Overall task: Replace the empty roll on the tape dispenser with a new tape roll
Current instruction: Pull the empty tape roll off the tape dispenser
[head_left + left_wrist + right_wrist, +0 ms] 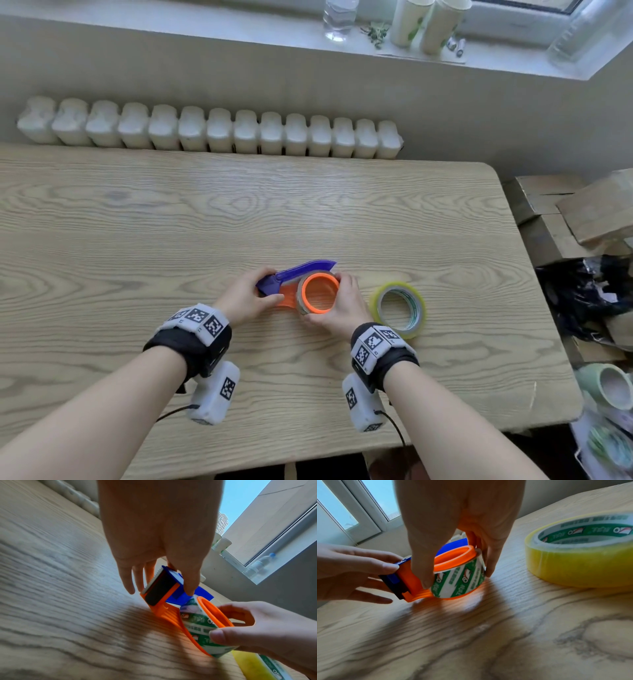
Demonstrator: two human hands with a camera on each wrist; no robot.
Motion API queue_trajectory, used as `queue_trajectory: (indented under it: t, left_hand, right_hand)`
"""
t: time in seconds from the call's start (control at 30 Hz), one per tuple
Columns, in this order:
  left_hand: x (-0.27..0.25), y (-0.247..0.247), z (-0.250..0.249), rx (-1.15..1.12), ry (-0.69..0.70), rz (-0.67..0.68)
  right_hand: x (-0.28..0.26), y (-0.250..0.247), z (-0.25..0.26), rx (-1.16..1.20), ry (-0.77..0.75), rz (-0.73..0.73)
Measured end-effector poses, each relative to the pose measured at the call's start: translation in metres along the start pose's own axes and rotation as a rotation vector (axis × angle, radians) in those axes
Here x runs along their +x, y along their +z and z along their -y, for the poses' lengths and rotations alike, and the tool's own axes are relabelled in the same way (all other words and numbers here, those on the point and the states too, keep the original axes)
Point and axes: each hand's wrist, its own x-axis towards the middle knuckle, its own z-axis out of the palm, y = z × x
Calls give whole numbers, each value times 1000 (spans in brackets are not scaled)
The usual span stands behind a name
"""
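An orange tape dispenser (289, 296) with a blue handle lies on its side on the wooden table (171, 222). The empty roll (300, 298), a thin core printed green and white, sits on its orange hub. My left hand (246, 296) pinches the dispenser's cutter end (159, 592) between thumb and fingers. My right hand (342, 305) grips the empty roll (458, 580), thumb on the near side and fingers on the far side. The new yellow tape roll (419, 315) lies flat just right of my right hand, untouched.
A white radiator (212, 132) runs behind the table's far edge. On the windowsill above stand a bottle (339, 17) and paper cups (428, 24). Cardboard boxes (565, 212), a black bag (582, 294) and a green mug (609, 387) crowd the floor past the right edge.
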Motion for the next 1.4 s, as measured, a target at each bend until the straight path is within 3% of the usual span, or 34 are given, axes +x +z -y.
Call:
queue_trajectory:
  t: [0.33, 0.57, 0.7, 0.9, 1.23, 1.4]
  left_hand:
    - [-19, -23, -42, -256, -99, 42]
    - [-32, -40, -72, -347, -219, 63]
    - [-39, -40, -80, -392, -222, 106]
    - [-41, -37, -82, -366, -209, 64]
    - [-22, -25, -97, -401, -201, -22]
    - [-13, -22, -94, -460, -200, -39]
  right_hand:
    - [-13, -42, 22, 260, 11, 37]
    - [-11, -74, 40, 252, -36, 118]
    - [-12, -83, 41, 259, -66, 163]
    - [-11, -93, 41, 245, -86, 212]
    - [3, -105, 32, 213, -85, 151]
    - [20, -112, 32, 307, -90, 64]
